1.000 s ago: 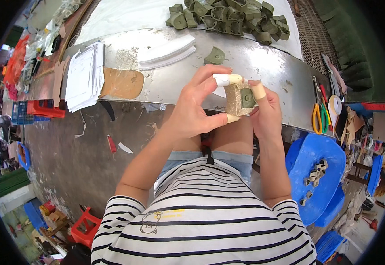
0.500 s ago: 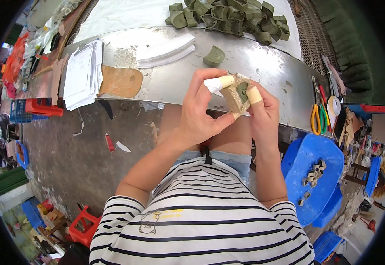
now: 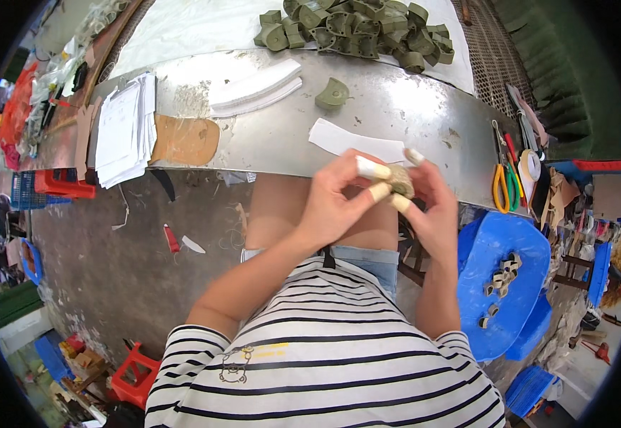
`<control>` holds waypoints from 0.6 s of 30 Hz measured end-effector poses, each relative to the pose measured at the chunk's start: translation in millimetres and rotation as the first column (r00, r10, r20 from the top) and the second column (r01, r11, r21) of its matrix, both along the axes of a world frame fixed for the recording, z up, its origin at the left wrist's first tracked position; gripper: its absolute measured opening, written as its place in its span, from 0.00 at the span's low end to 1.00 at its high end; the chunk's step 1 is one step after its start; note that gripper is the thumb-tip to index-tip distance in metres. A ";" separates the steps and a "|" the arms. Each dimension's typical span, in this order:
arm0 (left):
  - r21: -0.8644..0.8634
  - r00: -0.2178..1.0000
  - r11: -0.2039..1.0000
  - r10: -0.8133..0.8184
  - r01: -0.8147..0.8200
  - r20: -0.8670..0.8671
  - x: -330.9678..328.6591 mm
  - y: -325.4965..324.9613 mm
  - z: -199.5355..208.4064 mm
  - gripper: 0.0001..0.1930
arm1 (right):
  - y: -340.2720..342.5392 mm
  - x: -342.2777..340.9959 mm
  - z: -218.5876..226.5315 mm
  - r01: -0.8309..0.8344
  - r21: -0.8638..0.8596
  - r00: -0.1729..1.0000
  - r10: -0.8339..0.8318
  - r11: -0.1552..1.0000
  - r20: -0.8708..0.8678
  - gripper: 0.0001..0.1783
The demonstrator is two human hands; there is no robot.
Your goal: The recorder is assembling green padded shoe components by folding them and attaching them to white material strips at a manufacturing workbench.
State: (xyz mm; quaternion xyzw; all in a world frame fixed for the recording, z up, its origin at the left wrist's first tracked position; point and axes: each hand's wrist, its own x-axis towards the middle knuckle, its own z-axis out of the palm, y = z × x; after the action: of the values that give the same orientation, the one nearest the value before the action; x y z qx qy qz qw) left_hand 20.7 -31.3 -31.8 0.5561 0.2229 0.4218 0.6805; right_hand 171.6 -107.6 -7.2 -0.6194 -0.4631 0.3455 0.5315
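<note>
Between my hands is a small shoe-heel-shaped block (image 3: 402,182) wrapped in gold glittery material, partly hidden by my fingers. My left hand (image 3: 335,200) pinches its left side between thumb and forefinger. On the other side, my right hand (image 3: 433,207) grips it with the thumb and bent fingers. Pale finger covers sit on several fingertips. Just beyond the hands, a curved white strip (image 3: 350,140) lies on the metal table (image 3: 260,146). Farther off are a single olive heel piece (image 3: 332,93) and a stack of white strips (image 3: 255,89).
Olive heel pieces (image 3: 353,28) are heaped on white cloth at the back. Papers (image 3: 121,128) and a brown cardboard template (image 3: 186,140) lie left. Scissors (image 3: 500,187) and a tape roll (image 3: 529,165) sit at the right edge, above a blue basin (image 3: 499,239) holding small pieces.
Both hands have come down and slightly right with the block, turning it so its olive face no longer shows. The white strip on the table is now uncovered.
</note>
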 end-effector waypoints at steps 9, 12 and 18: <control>0.223 0.917 0.946 -0.143 0.237 -0.372 -15.4 0.4 0.1 0.15 | -115.8 135.0 36.5 0.647 0.073 0.341 -0.375 0.759 0.862 0.21; 0.225 0.913 0.939 -0.163 0.260 -0.374 -15.6 -3.4 -2.7 0.13 | -94.6 122.6 36.8 0.596 0.091 0.453 -0.428 0.798 0.782 0.17; 0.214 0.898 0.945 -0.139 0.246 -0.418 -33.1 3.4 -4.6 0.12 | 25.5 9.7 -1.0 -0.014 -0.062 0.826 0.047 0.998 0.562 0.09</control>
State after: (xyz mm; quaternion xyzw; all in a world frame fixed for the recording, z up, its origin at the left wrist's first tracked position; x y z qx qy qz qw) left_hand -12.4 -27.9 -36.4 0.7342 0.2421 0.2559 0.5803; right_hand 181.3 -82.1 -8.3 -0.7005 -0.5993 0.1688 0.3488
